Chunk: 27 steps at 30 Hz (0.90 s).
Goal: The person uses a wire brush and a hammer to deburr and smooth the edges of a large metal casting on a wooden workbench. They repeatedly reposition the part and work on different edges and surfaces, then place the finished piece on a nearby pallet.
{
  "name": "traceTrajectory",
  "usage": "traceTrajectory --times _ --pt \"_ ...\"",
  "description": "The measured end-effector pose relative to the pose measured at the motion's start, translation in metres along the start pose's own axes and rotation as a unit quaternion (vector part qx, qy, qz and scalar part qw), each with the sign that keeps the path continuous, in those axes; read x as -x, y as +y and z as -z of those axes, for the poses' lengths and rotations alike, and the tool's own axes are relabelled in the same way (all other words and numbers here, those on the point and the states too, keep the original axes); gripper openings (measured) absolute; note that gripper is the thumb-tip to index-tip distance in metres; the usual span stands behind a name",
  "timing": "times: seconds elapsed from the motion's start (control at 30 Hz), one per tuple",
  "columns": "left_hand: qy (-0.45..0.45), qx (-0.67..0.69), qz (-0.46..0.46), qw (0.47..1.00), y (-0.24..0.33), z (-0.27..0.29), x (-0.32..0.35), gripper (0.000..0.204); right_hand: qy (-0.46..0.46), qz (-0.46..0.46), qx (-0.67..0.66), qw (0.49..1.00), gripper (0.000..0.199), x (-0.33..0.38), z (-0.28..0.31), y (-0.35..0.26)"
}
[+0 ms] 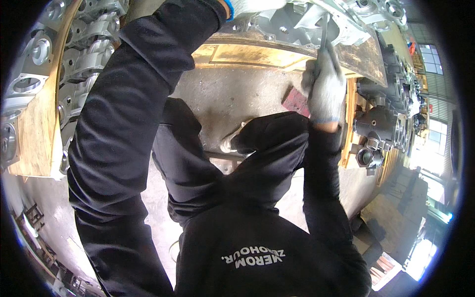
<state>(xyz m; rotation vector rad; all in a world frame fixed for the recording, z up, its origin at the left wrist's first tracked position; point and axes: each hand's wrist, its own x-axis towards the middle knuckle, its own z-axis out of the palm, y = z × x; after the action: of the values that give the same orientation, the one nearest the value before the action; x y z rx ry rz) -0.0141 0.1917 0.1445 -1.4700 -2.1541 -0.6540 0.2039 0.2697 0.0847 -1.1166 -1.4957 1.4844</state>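
In a grey-white glove, my right hand (327, 88) is closed around a thin flat file-like tool (324, 30). The tool points away from me, its far end at an opening in a silvery metal casting (283, 24). That casting lies on a dark-topped wooden workbench (237, 40) in front of me. My left hand (251, 5), gloved with a blue cuff, reaches over the left part of the casting at the upper edge. Its fingers are largely cut off by the picture's edge, so their grip does not show.
Silvery castings (94, 62) stand in rows at the left, beside a wooden board (42, 133). Darker castings (378, 123) are stacked on wood at the right. A dark red block (296, 101) lies below the bench, near my right knee.
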Motion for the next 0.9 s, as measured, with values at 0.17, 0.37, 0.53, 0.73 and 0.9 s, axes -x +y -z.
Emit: traceTrajectory --times 0.17,0.37,0.53,0.73,0.9 --pt "-0.009 0.046 0.000 0.999 -0.001 0.003 -0.002 0.044 -0.033 0.087 -0.060 0.994 0.046 -0.020 -0.013 0.004" --pt "0.017 0.073 -0.021 0.997 0.003 0.002 -0.006 0.038 0.028 -0.079 0.022 0.996 0.048 0.013 0.001 -0.014" --pt "-0.025 -0.016 -0.077 0.997 -0.010 -0.015 -0.009 0.054 -0.004 -0.061 0.044 0.997 0.047 0.013 0.001 -0.017" --pt "-0.044 0.014 -0.046 0.998 -0.012 -0.022 -0.011 0.062 -0.037 0.001 0.052 0.998 0.047 0.005 0.009 -0.005" --pt "-0.102 -0.037 -0.007 0.994 -0.007 -0.013 -0.010 0.061 -0.024 -0.166 0.073 0.983 0.049 0.017 0.024 -0.013"
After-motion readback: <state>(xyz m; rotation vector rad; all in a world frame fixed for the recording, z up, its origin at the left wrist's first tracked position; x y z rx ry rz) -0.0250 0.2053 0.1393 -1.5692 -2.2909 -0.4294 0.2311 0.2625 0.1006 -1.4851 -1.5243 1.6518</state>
